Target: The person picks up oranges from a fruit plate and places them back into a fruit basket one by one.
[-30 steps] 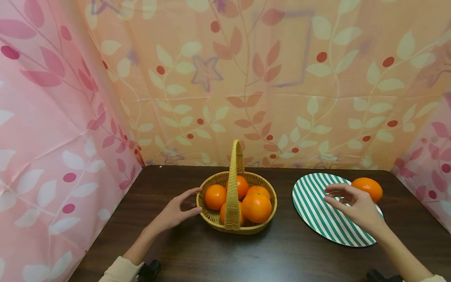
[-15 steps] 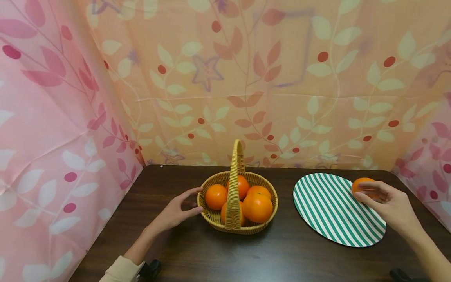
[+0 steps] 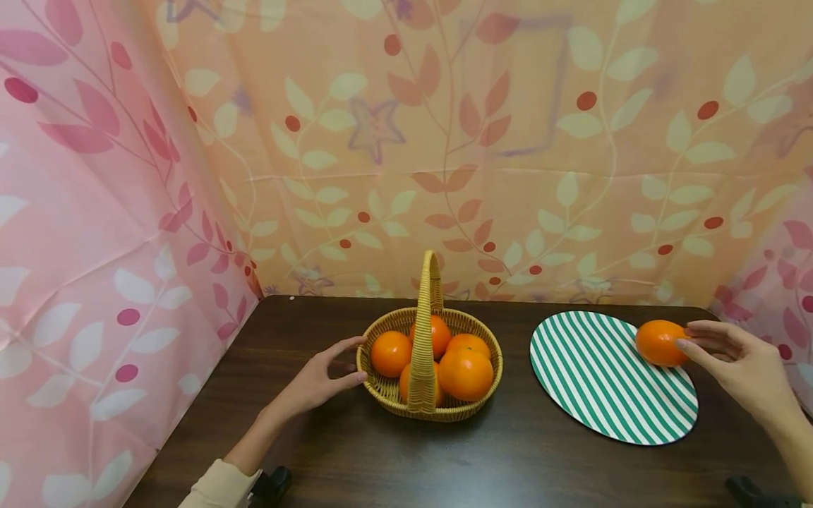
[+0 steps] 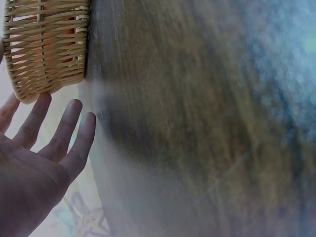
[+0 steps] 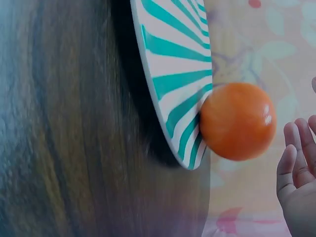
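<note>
A yellow woven basket (image 3: 432, 416) with a tall arched handle holds several oranges (image 3: 466, 374) in the middle of the table. My left hand (image 3: 315, 381) is at its left rim, fingers and thumb spread. In the left wrist view, fingertips of the left hand (image 4: 37, 163) reach the wicker wall of the basket (image 4: 47, 59). A single orange (image 3: 660, 343) rests on the right edge of an oval green-and-white striped placemat (image 3: 610, 381). Right beside that orange is my right hand (image 3: 739, 360), its fingers loosely bent; the right wrist view shows a gap between hand and orange (image 5: 238, 121).
The dark wooden table (image 3: 444, 466) ends at the back against a floral curtain (image 3: 394, 176), with a pink curtain (image 3: 95, 282) on the left side. Table surface lies between basket and placemat. Black wrist mounts sit below both hands.
My right hand has moved right, from over the placemat, past the orange to its right side. The left hand and the basket have stayed in place.
</note>
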`<state>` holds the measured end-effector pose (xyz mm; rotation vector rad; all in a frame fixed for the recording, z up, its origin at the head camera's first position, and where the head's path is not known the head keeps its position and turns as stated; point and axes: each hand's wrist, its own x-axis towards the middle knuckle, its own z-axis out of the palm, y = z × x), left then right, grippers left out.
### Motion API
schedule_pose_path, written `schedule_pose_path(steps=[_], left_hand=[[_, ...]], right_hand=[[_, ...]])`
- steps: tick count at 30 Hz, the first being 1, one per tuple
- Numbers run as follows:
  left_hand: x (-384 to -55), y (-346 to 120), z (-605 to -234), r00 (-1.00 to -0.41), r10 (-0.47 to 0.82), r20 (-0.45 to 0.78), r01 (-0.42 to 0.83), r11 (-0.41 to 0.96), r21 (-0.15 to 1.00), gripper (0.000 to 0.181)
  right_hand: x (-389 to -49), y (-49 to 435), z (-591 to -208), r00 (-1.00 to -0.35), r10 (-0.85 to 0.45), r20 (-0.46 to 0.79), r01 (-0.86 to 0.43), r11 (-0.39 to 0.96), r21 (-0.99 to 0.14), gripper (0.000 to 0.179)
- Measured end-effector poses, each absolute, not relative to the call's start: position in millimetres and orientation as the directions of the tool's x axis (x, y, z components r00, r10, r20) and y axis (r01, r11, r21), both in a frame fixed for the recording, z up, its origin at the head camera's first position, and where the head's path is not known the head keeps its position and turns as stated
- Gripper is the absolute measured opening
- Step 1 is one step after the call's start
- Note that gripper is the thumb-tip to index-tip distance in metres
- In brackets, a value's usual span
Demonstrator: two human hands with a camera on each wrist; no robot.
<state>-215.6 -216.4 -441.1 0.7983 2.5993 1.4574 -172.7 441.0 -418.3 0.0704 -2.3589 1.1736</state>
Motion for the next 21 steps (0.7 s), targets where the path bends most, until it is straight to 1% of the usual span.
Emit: schedule_pose_path(steps=[7,11,12,15,19,21], left_hand=[[-216.5,-216.2,-441.4,-0.856,0.471,0.21,0.425,0.412,0.806,0.063],[-216.3,-216.4,-441.6,-0.861,0.466,0.202,0.416,0.418,0.807,0.064],[-216.4,-216.5,-441.6,-0.861,0.467,0.2,0.414,0.418,0.808,0.064],[-216.4,-217.0,-441.7,-0.863,0.466,0.195,0.409,0.419,0.811,0.064],[-216.9,-217.5,-442.1,-0.859,0.47,0.201,0.417,0.418,0.807,0.064],[-216.7,-217.4,-441.9,-0.857,0.472,0.204,0.421,0.416,0.806,0.063]], right_hand=[[-176.8,453.4,-420.8,-0.867,0.207,0.453,-0.251,0.604,-0.756,0.03],[-179.8,459.4,-421.6,-0.876,0.226,0.427,-0.209,0.619,-0.757,0.034],[-181.0,460.7,-422.3,-0.881,0.225,0.417,-0.195,0.629,-0.752,0.037],[-185.4,464.3,-427.2,-0.898,0.206,0.389,-0.162,0.666,-0.728,0.052],[-190.8,469.4,-434.4,-0.938,0.135,0.32,-0.142,0.69,-0.71,0.073],[-192.6,471.9,-437.5,-0.955,0.091,0.284,-0.144,0.694,-0.705,0.079]])
